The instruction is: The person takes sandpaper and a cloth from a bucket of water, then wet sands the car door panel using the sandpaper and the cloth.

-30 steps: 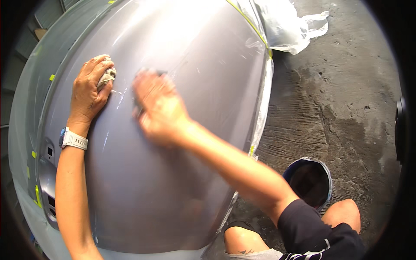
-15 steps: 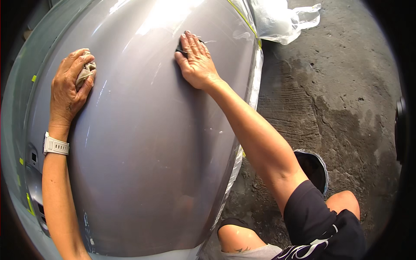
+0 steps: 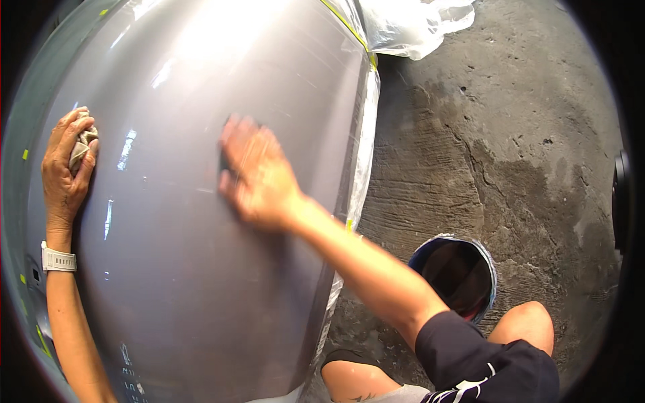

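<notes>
A wide grey car body panel (image 3: 181, 282) with a smooth, shiny surface fills the middle. Near its left side, my left hand (image 3: 62, 161) is closed around a crumpled beige rag (image 3: 82, 142) and rests against the panel. My right hand (image 3: 262, 181) presses down around the panel's middle, its fingers smeared by motion. Under it shows the edge of a dark pad (image 3: 224, 161), mostly covered by the palm and fingers; it looks like a sanding pad.
Plastic masking film (image 3: 366, 134) with yellow-green tape (image 3: 346, 23) runs along the panel's right edge, ending in a bunched clear sheet (image 3: 410, 27) at the top. A bucket of dark liquid (image 3: 460, 279) stands on the rough concrete floor (image 3: 537, 134) by my knee.
My right hand has slid down and left across the panel with the dark pad. The view has shifted, so my left hand with the rag appears further left; the bucket shows more fully.
</notes>
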A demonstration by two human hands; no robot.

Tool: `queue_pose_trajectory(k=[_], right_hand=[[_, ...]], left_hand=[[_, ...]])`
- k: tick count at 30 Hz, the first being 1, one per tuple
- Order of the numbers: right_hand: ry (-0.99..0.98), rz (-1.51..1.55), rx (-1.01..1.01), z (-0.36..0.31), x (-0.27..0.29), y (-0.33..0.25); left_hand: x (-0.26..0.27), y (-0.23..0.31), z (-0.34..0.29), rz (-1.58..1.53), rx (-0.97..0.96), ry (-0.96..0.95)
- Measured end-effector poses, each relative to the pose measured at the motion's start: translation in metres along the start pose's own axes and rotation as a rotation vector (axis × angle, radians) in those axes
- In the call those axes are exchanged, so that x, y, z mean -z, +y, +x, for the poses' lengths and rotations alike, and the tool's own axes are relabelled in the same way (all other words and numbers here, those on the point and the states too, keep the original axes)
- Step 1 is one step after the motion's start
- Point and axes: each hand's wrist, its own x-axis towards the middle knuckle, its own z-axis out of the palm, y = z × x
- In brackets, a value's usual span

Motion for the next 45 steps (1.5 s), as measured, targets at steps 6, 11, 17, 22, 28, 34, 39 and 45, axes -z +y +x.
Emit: queue_pose_trajectory(k=[6, 11, 17, 22, 28, 34, 39, 45], right_hand=[[-0.062, 0.015, -0.321, 0.029, 0.016, 0.045], [0.001, 0.229, -0.116, -0.073, 0.003, -0.025], [0.126, 0.050, -0.111, -0.002, -0.003, 0.065], [0.048, 0.019, -0.304, 0.020, 0.007, 0.070], [0.022, 0.211, 0.055, -0.071, 0.016, -0.048], [0.161, 0.029, -0.167, -0.024, -0.010, 0.075], [-0.008, 0.027, -0.526, -0.018, 0.002, 0.116], [-0.042, 0.146, -0.306, -0.160, 0.023, -0.061]], left_hand=[[0.003, 0.002, 0.002, 0.005, -0.004, 0.004], [0.004, 0.006, 0.005, -0.008, 0.006, -0.014], [0.001, -0.003, 0.000, 0.006, -0.013, -0.035], [0.002, -0.004, 0.001, 0.045, -0.021, -0.025], [0.000, -0.003, 0.001, 0.009, -0.001, -0.037], [0.000, -0.017, -0.002, -0.035, -0.034, -0.072], [-0.001, -0.022, -0.004, 0.059, -0.041, -0.052], [-0.002, -0.023, -0.006, 0.068, -0.041, -0.075]])
